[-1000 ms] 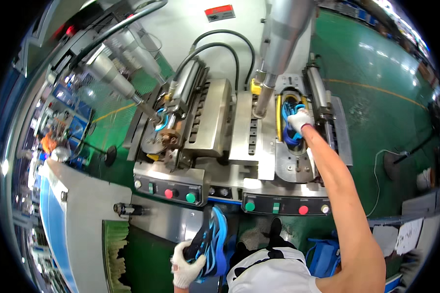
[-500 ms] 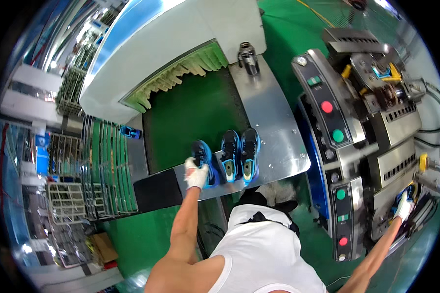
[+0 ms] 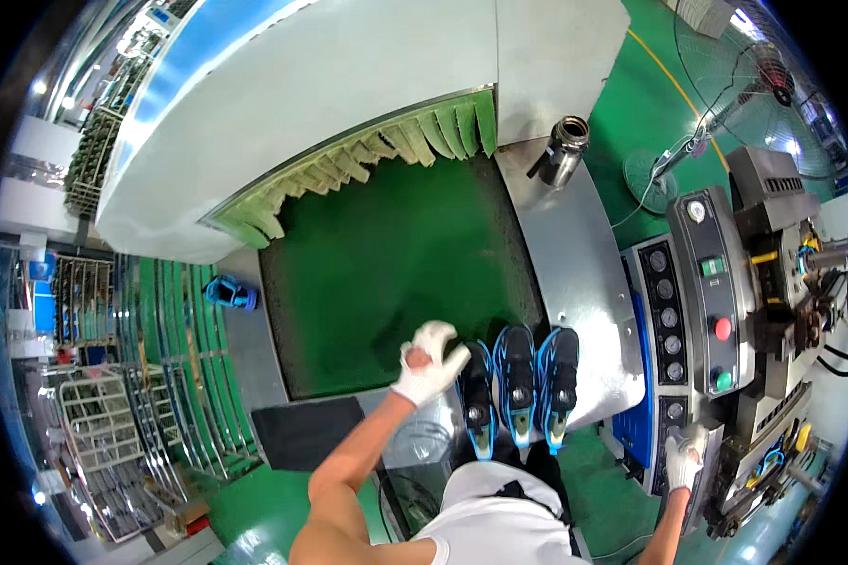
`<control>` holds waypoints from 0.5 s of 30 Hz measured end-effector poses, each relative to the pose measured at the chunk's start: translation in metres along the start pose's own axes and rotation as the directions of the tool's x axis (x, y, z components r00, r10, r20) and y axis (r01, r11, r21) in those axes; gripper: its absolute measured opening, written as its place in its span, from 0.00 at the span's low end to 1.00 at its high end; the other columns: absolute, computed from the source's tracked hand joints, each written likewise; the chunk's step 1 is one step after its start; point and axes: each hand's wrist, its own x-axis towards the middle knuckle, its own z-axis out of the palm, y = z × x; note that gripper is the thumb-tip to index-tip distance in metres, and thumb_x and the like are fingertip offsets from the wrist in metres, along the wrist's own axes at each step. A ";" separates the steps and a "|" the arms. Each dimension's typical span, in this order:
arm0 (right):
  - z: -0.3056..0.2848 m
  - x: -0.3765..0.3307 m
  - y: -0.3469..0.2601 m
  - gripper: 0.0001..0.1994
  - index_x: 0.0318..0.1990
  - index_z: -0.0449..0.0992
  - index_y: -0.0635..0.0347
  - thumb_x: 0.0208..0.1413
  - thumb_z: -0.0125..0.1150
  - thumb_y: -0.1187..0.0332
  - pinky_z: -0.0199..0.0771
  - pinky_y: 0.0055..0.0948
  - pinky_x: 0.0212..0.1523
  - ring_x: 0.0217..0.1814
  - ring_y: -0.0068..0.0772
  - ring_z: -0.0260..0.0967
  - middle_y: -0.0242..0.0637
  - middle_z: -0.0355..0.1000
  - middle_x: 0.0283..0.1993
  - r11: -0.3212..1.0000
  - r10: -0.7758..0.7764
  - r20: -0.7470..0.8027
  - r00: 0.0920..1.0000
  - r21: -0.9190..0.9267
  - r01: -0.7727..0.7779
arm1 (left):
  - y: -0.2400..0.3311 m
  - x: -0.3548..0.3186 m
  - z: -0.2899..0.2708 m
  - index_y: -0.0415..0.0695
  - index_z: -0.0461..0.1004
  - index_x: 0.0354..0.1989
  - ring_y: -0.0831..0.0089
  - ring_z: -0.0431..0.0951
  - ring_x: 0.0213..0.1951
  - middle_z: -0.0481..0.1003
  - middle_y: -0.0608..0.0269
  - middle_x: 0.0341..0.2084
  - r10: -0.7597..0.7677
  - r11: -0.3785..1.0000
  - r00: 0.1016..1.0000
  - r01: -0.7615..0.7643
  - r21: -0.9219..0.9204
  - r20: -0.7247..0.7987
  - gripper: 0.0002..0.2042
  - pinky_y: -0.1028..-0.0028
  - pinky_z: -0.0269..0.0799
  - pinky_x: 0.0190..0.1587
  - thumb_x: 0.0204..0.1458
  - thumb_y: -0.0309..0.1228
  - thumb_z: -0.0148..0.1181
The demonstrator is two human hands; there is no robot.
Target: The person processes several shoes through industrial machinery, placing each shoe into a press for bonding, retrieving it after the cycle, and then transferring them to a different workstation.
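Three black shoes with bright blue edges stand side by side along the front metal ledge: a left shoe [image 3: 478, 400], a middle shoe [image 3: 516, 381] and a right shoe [image 3: 560, 381]. My left hand [image 3: 429, 365], in a white glove that leaves part of it bare, hovers over the front of the green conveyor belt [image 3: 396, 254]. Its fingers are spread, close beside the left shoe and holding nothing. Off to the right, my gloved right hand [image 3: 685, 457] is at the lower control panel of the machine, its fingers partly apart. No object shows in it.
A metal flask [image 3: 564, 151] stands on the right ledge [image 3: 584, 254]. Another blue shoe [image 3: 230, 292] lies on the left ledge. A black mat [image 3: 306, 435] covers the front left corner. Green strips [image 3: 349, 160] hang over the belt's opening. Right is a button panel [image 3: 716, 292]; behind it, a fan [image 3: 758, 89].
My left hand has let go of the left shoe, which now stands beside the other two. My right hand has come away from the shoe in the machine to the panel. The view has shifted.
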 end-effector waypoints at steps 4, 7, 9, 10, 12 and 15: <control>-0.110 -0.032 -0.301 0.27 0.56 0.78 0.65 0.61 0.63 0.50 0.74 0.38 0.60 0.57 0.39 0.76 0.47 0.78 0.54 0.650 -0.245 0.456 0.856 0.732 -0.204 | -0.123 0.164 -0.021 0.47 0.66 0.62 0.51 0.65 0.64 0.67 0.50 0.61 0.004 0.976 0.964 0.054 0.211 -0.267 0.24 0.47 0.64 0.59 0.56 0.36 0.60; -0.089 -0.046 -0.385 0.25 0.52 0.80 0.64 0.63 0.61 0.48 0.78 0.41 0.55 0.50 0.40 0.79 0.47 0.80 0.49 0.402 -0.427 0.549 0.718 0.827 -0.393 | -0.178 0.300 -0.047 0.52 0.60 0.69 0.52 0.63 0.67 0.64 0.49 0.66 0.064 0.939 0.910 0.084 0.333 -0.410 0.27 0.44 0.59 0.62 0.61 0.40 0.55; -0.050 -0.042 -0.378 0.25 0.52 0.79 0.64 0.63 0.61 0.49 0.78 0.41 0.55 0.50 0.40 0.78 0.48 0.80 0.49 0.536 -0.220 0.656 0.722 0.700 -0.473 | -0.207 0.380 -0.067 0.50 0.62 0.68 0.51 0.65 0.66 0.63 0.44 0.67 0.142 0.850 0.847 0.161 0.502 -0.512 0.26 0.40 0.60 0.60 0.64 0.46 0.49; -0.034 -0.040 -0.370 0.25 0.52 0.79 0.64 0.63 0.61 0.49 0.77 0.42 0.55 0.51 0.41 0.78 0.48 0.79 0.49 0.579 -0.081 0.669 0.738 0.635 -0.511 | -0.172 0.425 -0.091 0.47 0.66 0.65 0.46 0.66 0.65 0.65 0.43 0.66 -0.249 0.780 0.960 0.278 0.561 -0.130 0.25 0.43 0.60 0.62 0.64 0.47 0.47; -0.009 -0.034 -0.362 0.25 0.53 0.78 0.65 0.63 0.60 0.49 0.77 0.42 0.56 0.51 0.41 0.78 0.48 0.79 0.50 0.628 0.052 0.693 0.719 0.537 -0.563 | -0.221 0.467 -0.115 0.48 0.75 0.58 0.45 0.71 0.61 0.74 0.46 0.57 -0.028 0.919 0.956 0.139 0.368 -0.292 0.23 0.51 0.61 0.67 0.59 0.47 0.54; 0.012 -0.028 -0.355 0.25 0.54 0.77 0.65 0.63 0.60 0.50 0.77 0.43 0.56 0.52 0.42 0.78 0.49 0.79 0.50 0.654 0.184 0.700 0.691 0.437 -0.617 | -0.277 0.498 -0.119 0.47 0.75 0.57 0.46 0.72 0.60 0.75 0.46 0.56 -0.127 0.874 0.972 0.204 0.442 -0.198 0.23 0.52 0.62 0.66 0.58 0.46 0.54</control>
